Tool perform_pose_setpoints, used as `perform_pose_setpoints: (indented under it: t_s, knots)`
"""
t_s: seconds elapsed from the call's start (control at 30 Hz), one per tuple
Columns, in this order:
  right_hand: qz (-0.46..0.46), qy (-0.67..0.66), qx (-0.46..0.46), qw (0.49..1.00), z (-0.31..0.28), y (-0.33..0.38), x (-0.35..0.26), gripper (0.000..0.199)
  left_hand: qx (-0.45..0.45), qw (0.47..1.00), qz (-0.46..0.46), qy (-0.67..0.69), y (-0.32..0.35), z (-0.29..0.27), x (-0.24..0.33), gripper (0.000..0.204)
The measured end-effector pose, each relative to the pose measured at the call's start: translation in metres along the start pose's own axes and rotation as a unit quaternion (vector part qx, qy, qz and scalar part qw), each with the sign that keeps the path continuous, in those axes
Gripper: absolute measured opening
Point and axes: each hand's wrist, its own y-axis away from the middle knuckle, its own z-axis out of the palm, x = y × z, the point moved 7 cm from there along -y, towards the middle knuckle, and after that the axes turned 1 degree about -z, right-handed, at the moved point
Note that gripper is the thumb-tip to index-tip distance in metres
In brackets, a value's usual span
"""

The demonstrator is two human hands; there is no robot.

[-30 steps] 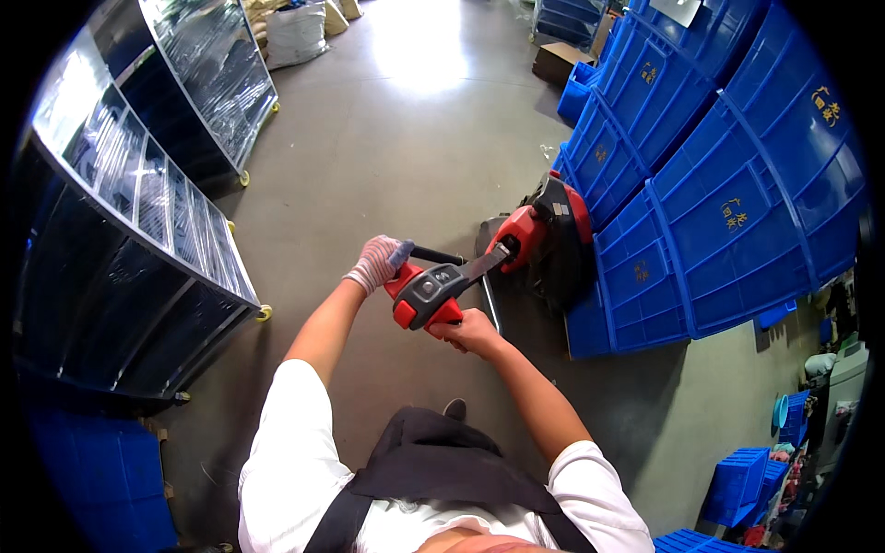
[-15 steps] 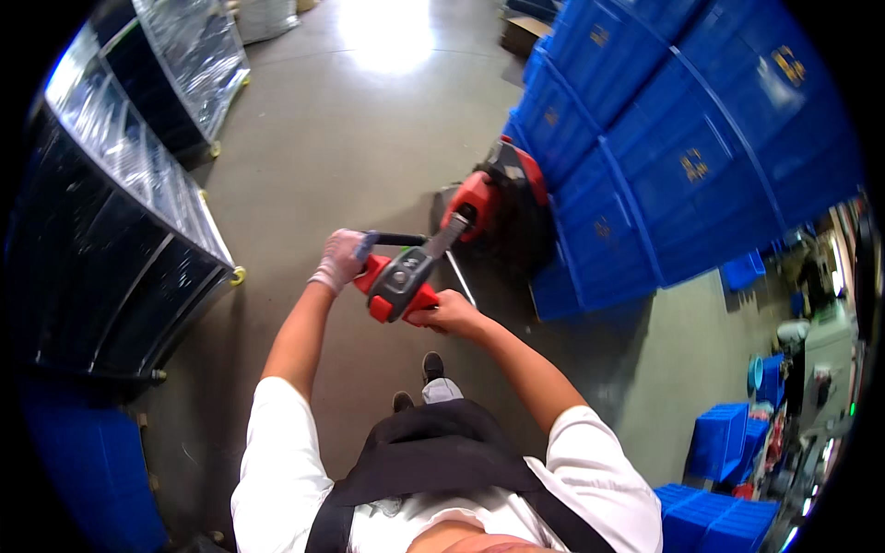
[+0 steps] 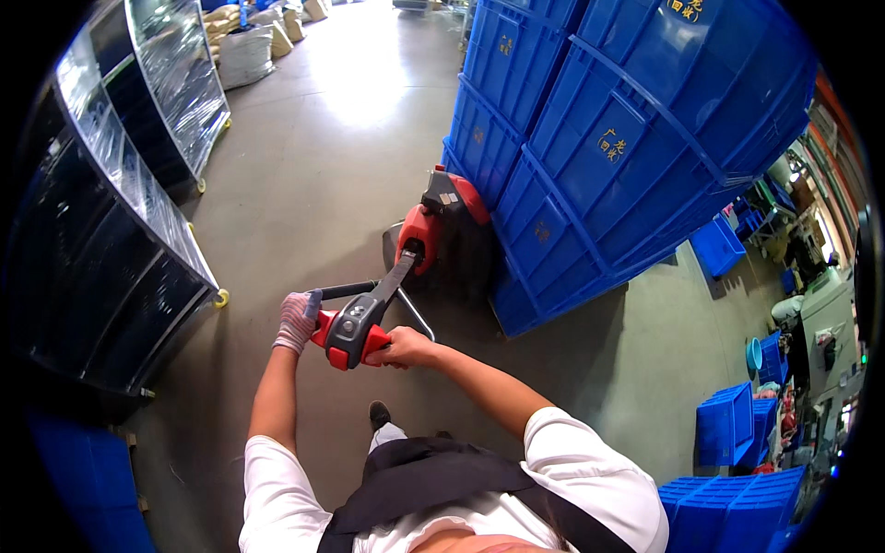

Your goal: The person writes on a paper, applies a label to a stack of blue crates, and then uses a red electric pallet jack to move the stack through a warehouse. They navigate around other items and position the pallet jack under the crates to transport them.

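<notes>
The tiller handle (image 3: 355, 323) of a red and black pallet jack (image 3: 445, 205) is held in front of me, its arm slanting away to the right. My left hand (image 3: 298, 320), in a striped glove, is closed around the handle's left grip. Bare, my right hand (image 3: 406, 347) wraps the red right grip. Tall stacks of blue plastic crates (image 3: 576, 198) stand right behind the jack's body; the forks and whatever bears the crates are hidden.
Wheeled racks (image 3: 129, 198) wrapped in clear film line the left side. Pale sacks (image 3: 247, 55) lie at the far left. More blue crates (image 3: 726, 424) stand at the right beside a cluttered work area. A blue stack (image 3: 88, 470) is at the near left.
The handle, both hands and the jack have moved left in the view, and the crate stacks have shifted left with them. Both hands keep their hold, and my feet have changed position.
</notes>
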Motion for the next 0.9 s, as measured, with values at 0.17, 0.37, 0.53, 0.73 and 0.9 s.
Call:
perform_pose_setpoints:
  t_s: [0.17,0.37,0.53,0.73,0.9]
  knots:
    - [-0.01,0.047,-0.027,0.998,0.001,0.064,0.043,0.035,0.103,0.993,0.005,-0.05,0.068,0.03,0.049,0.065]
    - [-0.026,0.066,-0.058,0.996,-0.007,0.12,0.094,0.034,0.047,0.992,-0.117,-0.01,0.109,0.041,0.127,0.067]
    - [-0.028,0.048,-0.085,0.995,-0.004,0.175,0.087,0.032,0.008,0.986,-0.161,-0.035,0.143,0.013,0.184,0.066]
    - [-0.029,0.064,-0.093,0.993,0.009,0.221,0.08,0.029,-0.029,0.978,-0.208,-0.021,0.173,-0.005,0.22,0.065]
    - [-0.012,0.066,-0.113,0.991,0.032,0.255,0.083,0.03,-0.052,0.98,-0.192,-0.03,0.208,-0.009,0.239,0.065]
